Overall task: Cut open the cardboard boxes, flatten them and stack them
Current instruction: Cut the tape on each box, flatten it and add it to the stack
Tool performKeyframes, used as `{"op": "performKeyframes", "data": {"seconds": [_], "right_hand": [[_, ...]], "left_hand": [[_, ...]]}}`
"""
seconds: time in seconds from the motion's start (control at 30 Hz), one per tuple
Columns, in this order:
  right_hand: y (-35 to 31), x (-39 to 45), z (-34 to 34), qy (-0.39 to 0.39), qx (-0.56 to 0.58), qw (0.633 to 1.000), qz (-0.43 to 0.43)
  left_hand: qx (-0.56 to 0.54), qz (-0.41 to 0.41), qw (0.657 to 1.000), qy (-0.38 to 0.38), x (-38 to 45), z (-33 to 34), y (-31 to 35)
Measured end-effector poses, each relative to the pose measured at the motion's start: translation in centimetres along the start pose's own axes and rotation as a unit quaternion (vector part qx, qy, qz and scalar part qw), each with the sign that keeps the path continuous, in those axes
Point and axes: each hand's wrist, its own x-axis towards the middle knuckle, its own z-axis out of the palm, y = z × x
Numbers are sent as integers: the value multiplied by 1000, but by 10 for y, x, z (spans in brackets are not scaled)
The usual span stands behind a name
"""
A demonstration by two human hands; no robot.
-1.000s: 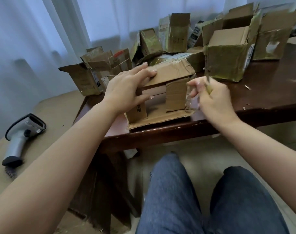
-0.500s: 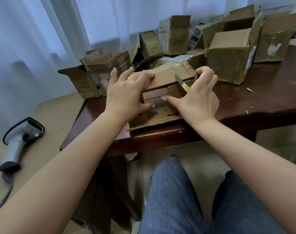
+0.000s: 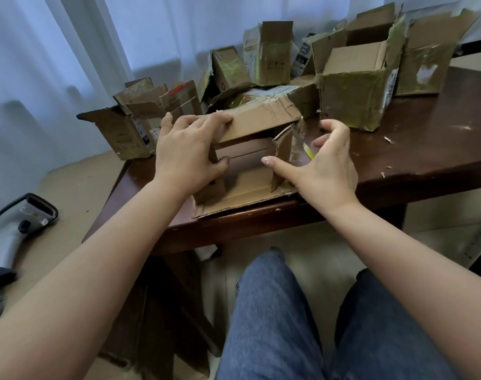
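Left hand point(image 3: 188, 154) grips corrugated box point(image 3: 257, 124) top; right hand point(image 3: 325, 165) spread wide (yellow cutter point(image 3: 306, 149) tucked inside)

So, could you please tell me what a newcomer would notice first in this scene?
Probably the half-opened cardboard box at the table's near edge, gripped by the left hand while the right hand presses its side flap, a yellow cutter tucked in. Behind it stands a jumble of taped boxes.

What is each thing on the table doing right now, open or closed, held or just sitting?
Front box: open, flaps out, not flattened.
Left hand: gripping its top.
Right hand: thumb on side flap, holding yellow cutter.
Big box: open, upright.
Scanner: lying untouched.
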Motion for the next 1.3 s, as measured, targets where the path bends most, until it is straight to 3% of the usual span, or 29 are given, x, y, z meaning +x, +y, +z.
{"op": "performKeyframes", "data": {"seconds": [0.2,0.47,0.57,0.67,0.73,0.8,0.87,1.03,1.17,1.3], "right_hand": [[8,0,-6,-62,61,996,-34],[10,5,-8,-47,71,995,-56],[9,4,-6,-31,78,994,-66],[8,7,-7,-10,92,994,-64],[8,9,-8,-4,106,993,-57],[7,9,-8,-11,115,992,-58],[8,11,-9,-21,124,990,-59],[24,14,-20,-27,155,985,-73],[40,12,-33,75,223,968,-86],[46,25,-43,149,220,964,-29]], "left_hand": [[-33,19,999,-10,1,-1,-2],[-71,77,992,-66,-3,-16,-17],[-104,86,990,-44,-11,-21,-20],[-202,46,978,12,-24,-13,-27],[-267,-25,963,35,-35,-2,-34],[-342,-78,936,9,-44,5,-34],[-387,-70,919,-23,-48,10,-29],[-402,-82,910,-59,-41,12,-23],[-377,-56,920,-97,-36,9,-13],[-335,-15,929,-156,-29,7,-4]]}}
